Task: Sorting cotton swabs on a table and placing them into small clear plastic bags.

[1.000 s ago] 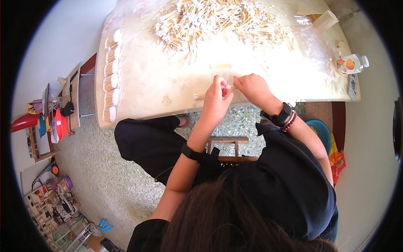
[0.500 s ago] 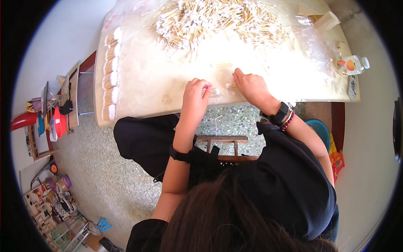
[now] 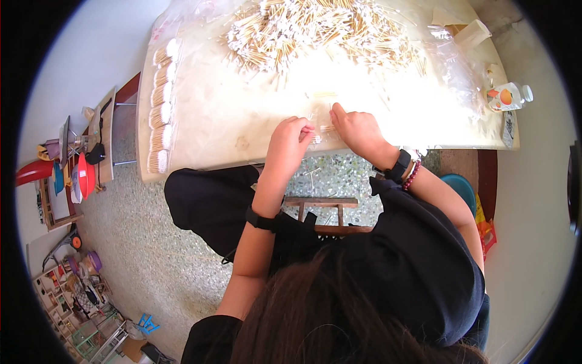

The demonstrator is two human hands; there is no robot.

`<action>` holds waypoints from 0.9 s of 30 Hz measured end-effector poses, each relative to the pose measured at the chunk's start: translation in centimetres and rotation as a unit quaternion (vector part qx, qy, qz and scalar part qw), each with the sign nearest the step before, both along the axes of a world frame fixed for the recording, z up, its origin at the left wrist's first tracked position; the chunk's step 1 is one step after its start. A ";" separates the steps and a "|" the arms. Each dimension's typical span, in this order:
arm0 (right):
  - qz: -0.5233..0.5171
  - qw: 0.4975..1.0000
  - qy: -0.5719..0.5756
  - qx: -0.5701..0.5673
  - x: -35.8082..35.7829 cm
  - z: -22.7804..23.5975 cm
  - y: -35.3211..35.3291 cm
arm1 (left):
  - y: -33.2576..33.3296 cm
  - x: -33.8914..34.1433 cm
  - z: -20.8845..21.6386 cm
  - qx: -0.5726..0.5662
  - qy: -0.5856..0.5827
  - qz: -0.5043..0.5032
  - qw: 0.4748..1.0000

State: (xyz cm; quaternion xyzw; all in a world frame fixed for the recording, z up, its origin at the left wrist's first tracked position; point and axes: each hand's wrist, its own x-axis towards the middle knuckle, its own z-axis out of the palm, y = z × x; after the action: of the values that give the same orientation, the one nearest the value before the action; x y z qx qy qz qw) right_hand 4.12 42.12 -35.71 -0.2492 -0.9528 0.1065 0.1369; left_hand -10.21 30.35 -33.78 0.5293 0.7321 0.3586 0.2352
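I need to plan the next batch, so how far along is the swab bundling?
Done: a row of packed bundles lies along the table's left edge. In hand: the left hand and right hand work a few swabs between them at the near edge. Left: a big loose pile of swabs covers the far side, so most looks undone.

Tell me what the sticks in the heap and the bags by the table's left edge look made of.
Sticks: likely wood or bamboo, matt tan shafts with white tips that look like cotton. Bags: apparently thin clear plastic, glossy, with white tips showing through. Left hand and right hand work some sticks.
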 end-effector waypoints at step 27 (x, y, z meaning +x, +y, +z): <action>0.146 0.962 0.067 -0.221 3.0 3.3 2.1 | 0.7 0.6 -1.1 0.034 0.004 0.012 0.999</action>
State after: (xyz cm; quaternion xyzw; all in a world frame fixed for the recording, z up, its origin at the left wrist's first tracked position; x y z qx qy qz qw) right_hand 7.14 44.21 -32.37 -0.1237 -0.9201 0.3498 0.1253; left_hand -9.61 31.04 -34.91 0.5299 0.7267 0.3837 0.2097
